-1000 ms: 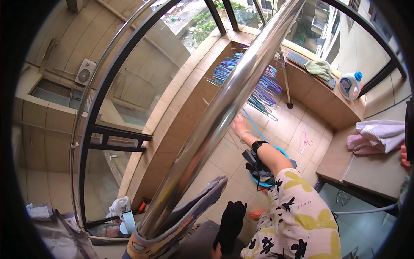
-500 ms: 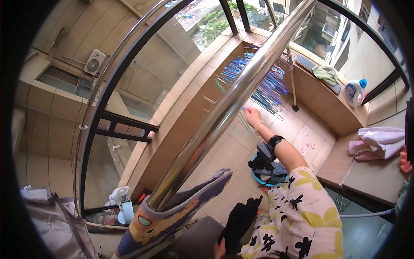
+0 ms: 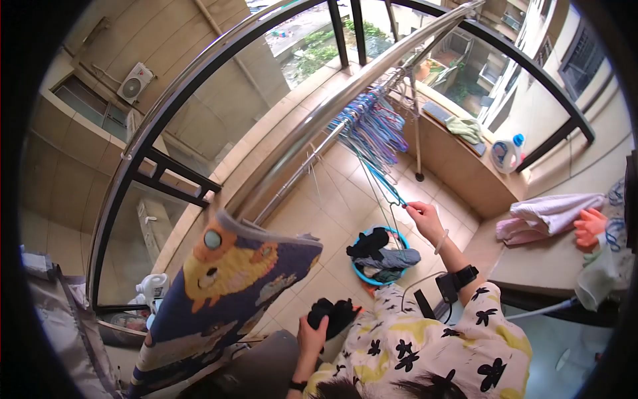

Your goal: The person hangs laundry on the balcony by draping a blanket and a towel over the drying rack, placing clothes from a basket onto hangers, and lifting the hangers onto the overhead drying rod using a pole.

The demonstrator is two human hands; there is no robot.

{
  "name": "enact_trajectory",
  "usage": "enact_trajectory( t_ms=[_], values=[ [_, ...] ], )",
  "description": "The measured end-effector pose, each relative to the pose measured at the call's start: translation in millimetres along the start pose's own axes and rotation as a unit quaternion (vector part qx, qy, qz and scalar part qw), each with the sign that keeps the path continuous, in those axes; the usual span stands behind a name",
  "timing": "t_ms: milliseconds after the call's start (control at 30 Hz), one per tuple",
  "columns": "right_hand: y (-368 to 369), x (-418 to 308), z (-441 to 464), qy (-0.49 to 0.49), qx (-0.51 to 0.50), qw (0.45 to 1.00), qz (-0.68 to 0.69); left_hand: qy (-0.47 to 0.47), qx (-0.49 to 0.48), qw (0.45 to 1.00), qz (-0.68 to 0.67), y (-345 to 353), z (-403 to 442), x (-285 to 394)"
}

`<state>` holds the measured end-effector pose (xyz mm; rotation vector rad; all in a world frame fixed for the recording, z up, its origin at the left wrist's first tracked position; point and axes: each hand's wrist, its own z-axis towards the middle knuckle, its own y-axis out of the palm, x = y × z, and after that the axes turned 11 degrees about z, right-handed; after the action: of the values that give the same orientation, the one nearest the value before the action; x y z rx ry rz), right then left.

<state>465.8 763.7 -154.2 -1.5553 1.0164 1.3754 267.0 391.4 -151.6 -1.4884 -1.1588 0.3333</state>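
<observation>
My right hand (image 3: 425,221) is closed on the end of a blue clothes hanger (image 3: 383,181), which stretches back towards the rail. Behind it, many blue and purple hangers (image 3: 382,126) hang in a dense row. My left hand (image 3: 311,336) grips a bunched black garment (image 3: 332,318) low in front of my body; what kind of garment cannot be made out. Beyond that hand, on the tiled floor, stands a blue basin (image 3: 367,274) with dark and grey clothes in it.
A metal rail (image 3: 299,136) crosses diagonally, with a patterned mat (image 3: 226,286) hanging at its near end. On the right ledge are a detergent bottle (image 3: 507,154), a green cloth (image 3: 464,128) and a pink-white cloth (image 3: 545,216). Orange rubber gloves (image 3: 589,228) hang at far right.
My right hand has come back from the hanger row, drawing the blue hanger with it. My left hand has risen into view with the black garment, now more bunched. The camera view has shifted.
</observation>
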Motion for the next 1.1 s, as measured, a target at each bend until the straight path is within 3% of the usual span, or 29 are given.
enact_trajectory(
  t_ms=[33,167,233,300,333,400,433,500,567,633,700,767,900,967,1000,1033,1100],
  values=[
    [-0.8,-17.3,-13.5,-0.005,-0.008,1.0,0.027,0.028,0.036,0.999,-0.018,-4.5,4.8,15.5],
    [16.2,-99.2,-74.8,0.044,-0.035,0.989,0.134,0.164,-0.102,0.975,-0.111,10.4,38.2,38.0],
    [31.5,-124.4,-92.9,0.089,-0.071,0.967,0.227,0.225,-0.192,0.949,-0.109,-20.5,32.6,87.6],
    [53.3,-144.4,-106.9,0.075,-0.096,0.951,0.283,0.271,-0.213,0.936,-0.065,-48.5,21.5,130.5],
    [65.2,-153.8,-115.0,0.069,-0.099,0.947,0.296,0.274,-0.204,0.937,-0.071,-43.7,21.1,137.9],
    [82.3,-171.1,-129.4,0.058,-0.124,0.936,0.324,0.296,-0.017,0.955,-0.014,-25.5,33.3,147.6],
    [88.3,-177.5,-137.1,0.056,-0.142,0.928,0.339,0.297,-0.011,0.955,-0.017,-21.1,42.7,148.2],
    [93.4,-186.2,-147.5,0.046,-0.151,0.931,0.329,0.293,0.101,0.949,-0.059,-20.1,55.5,153.8],
    [94.1,-190.7,-155.4,0.01,-0.149,0.941,0.303,0.272,0.13,0.95,-0.077,-31.4,58.0,149.4],
    [88.3,-199.9,-161.2,0.022,-0.155,0.933,0.323,0.244,0.07,0.957,-0.143,-53.6,54.4,149.6],
    [87.5,-203.4,-169.5,0.032,-0.172,0.926,0.334,0.252,0.099,0.953,-0.14,-51.0,61.0,152.0],
    [93.5,-205.3,-177.2,0.03,-0.178,0.925,0.334,0.332,-0.032,0.928,-0.166,-38.0,81.8,152.8],
    [96.9,-200.6,-171.4,-0.03,-0.154,0.948,0.277,0.355,0.004,0.902,-0.244,-33.1,69.5,171.0],
    [99.1,-187.4,-156.7,-0.241,-0.065,0.958,0.143,0.351,-0.006,0.903,-0.248,-40.8,55.2,175.2],
    [93.5,-180.7,-146.3,-0.209,-0.048,0.971,0.109,0.374,-0.025,0.889,-0.265,-44.3,51.0,179.2],
    [87.2,-168.4,-126.4,-0.24,-0.045,0.967,0.066,0.396,-0.044,0.873,-0.281,-48.0,48.1,182.3],
    [80.2,-140.9,-90.7,-0.237,-0.023,0.971,0.041,0.393,-0.048,0.88,-0.261,-58.2,48.4,186.8]
  ],
)
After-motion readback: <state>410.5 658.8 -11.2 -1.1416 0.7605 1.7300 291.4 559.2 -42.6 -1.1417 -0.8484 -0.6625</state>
